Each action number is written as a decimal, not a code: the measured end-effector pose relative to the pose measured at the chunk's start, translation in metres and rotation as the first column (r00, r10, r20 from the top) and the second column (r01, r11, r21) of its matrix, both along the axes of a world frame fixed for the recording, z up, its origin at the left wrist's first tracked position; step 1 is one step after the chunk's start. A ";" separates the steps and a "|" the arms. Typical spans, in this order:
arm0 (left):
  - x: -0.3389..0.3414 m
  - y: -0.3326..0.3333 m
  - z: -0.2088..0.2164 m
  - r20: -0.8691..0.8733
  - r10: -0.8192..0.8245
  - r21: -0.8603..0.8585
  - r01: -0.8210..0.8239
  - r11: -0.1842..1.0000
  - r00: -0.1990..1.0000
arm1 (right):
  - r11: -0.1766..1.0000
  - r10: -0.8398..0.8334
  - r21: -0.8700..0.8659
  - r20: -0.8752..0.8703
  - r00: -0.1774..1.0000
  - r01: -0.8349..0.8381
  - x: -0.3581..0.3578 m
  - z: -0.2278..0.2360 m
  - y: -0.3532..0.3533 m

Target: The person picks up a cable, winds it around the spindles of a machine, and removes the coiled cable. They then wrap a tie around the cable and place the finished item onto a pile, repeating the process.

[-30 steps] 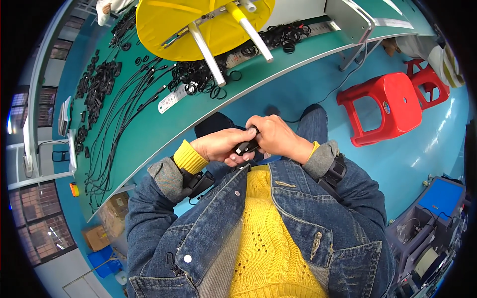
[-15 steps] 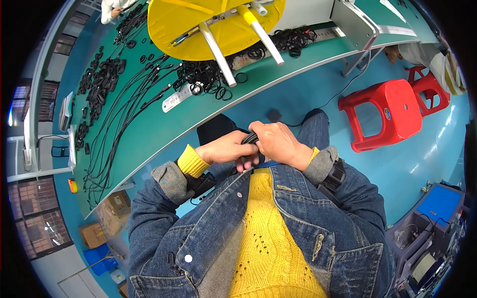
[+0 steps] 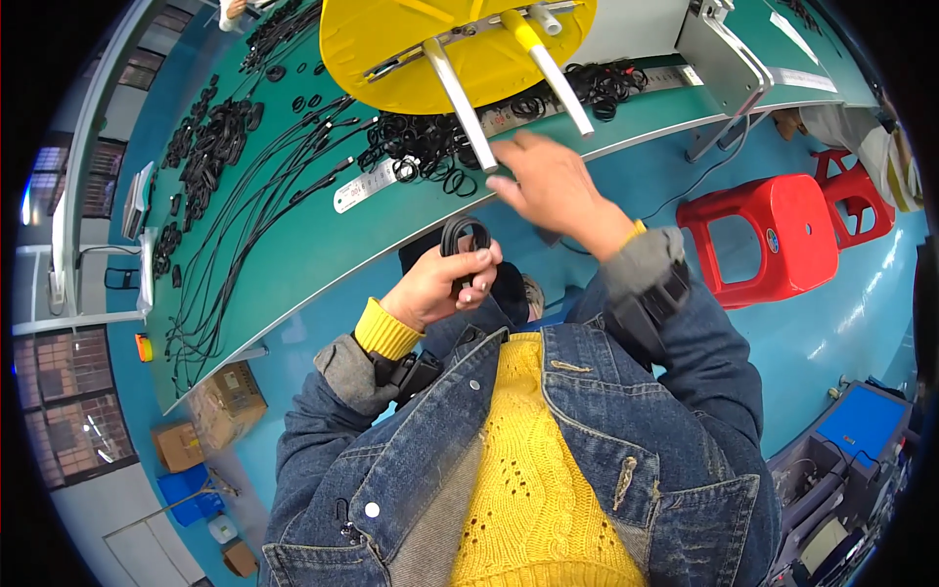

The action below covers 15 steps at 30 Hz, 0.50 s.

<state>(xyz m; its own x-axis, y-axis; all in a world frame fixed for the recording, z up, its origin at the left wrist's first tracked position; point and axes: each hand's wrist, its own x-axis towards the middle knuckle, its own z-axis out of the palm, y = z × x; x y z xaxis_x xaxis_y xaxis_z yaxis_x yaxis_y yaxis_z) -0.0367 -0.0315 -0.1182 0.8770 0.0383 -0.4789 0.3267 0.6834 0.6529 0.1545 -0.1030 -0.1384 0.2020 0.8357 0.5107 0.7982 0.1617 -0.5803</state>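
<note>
My left hand (image 3: 435,281), in front of the table edge, is closed round a coiled black cable (image 3: 464,233); the loop sticks up above the fingers. Raised over the table's front edge is my right hand (image 3: 556,188), holding nothing, thumb and fingers apart. Its fingertips are near the lower end of a metal rod (image 3: 460,105) that juts from a yellow round plate (image 3: 406,54). Just beyond and to the left lies a heap of black rings (image 3: 416,142) on the green table (image 3: 323,249).
Several straight black cables (image 3: 259,201) and heaps of small black parts (image 3: 210,161) cover the table's left side. A metal ruler (image 3: 367,186) lies near the front edge. To the right stand red stools (image 3: 782,245). A person's hand (image 3: 233,8) shows at the far left.
My right hand has let go of the coiled cable and moved forward toward the rod and rings. My left hand keeps the coil, now raised and turned so its loop shows.
</note>
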 end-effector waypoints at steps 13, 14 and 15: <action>0.015 -0.012 0.005 0.124 0.210 0.404 -0.243 0.882 0.970 | 0.943 -0.045 -0.150 -0.942 0.332 -0.297 -0.040 0.015 -0.044; 0.016 -0.015 0.004 0.111 0.185 0.486 -0.215 0.847 0.976 | 0.944 -0.047 -0.151 -0.942 0.332 -0.293 -0.041 0.014 -0.047; 0.017 -0.018 0.004 0.095 0.161 0.565 -0.187 0.804 0.982 | 0.949 -0.004 -0.117 -0.933 0.359 -0.292 -0.042 0.012 -0.050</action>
